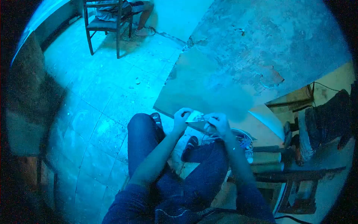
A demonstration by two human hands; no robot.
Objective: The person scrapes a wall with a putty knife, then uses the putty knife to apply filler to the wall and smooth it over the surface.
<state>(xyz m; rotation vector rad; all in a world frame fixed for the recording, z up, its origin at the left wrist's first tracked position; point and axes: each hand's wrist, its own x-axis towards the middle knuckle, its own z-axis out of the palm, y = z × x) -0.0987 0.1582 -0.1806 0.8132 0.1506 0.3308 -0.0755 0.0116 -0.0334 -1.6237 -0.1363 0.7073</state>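
A small, flat, pale piece with darker markings (195,117), like paper or foil, is stretched between my two hands above my knees. My left hand (181,119) pinches its left end, with the thumb and fingers closed together. At the right end, the fingers of my right hand (219,124) are closed on it. Both hands are close to the near edge of a large worn surface (216,78). Below and beside my right hand stands a round container (244,141) filled with crumpled light material, partly hidden by my forearm.
A person (143,18) sits on a dark chair (102,25) at the upper left, on the tiled floor (100,112). Dark clothes (320,119) hang at the right. Several pale rolls (266,158) lie beside the container, near a dark wooden frame (298,196).
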